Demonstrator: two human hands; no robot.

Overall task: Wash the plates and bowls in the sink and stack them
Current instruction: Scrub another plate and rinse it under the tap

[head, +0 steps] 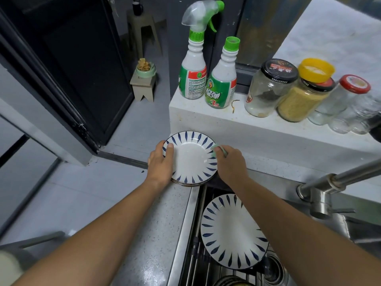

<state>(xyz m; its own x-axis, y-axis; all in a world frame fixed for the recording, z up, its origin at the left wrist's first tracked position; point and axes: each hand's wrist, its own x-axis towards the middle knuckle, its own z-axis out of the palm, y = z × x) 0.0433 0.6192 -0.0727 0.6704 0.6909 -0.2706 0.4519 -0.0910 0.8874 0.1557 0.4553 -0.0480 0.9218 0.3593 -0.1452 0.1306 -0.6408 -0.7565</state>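
- I am looking down at a grey speckled counter that runs along the left side of a steel sink. A raised white ledge sits behind them.
- On the ledge I see a green-capped spray bottle and just beside it a second green-capped bottle. To their right is a row of glass jars, one of them filled with yellow grains.
- A steel faucet reaches in from the right, above the sink.
- A stack of plates sits on the far corner of the counter, against the ledge.
- The top plate is white with dark blue leaf marks round its rim and lies face up.
- My left hand grips the left rim of the top plate, thumb pressed on the upper face and fingers curled round the edge.
- My right hand is at the right rim of the same plate, fingers curled around a pale green cloth that touches the plate.
- One more plate in the sink, same pattern, rests face up on the bars of a rack, under my right forearm.
- At the bottom edge of the sink more crockery shows, too cropped for me to name.
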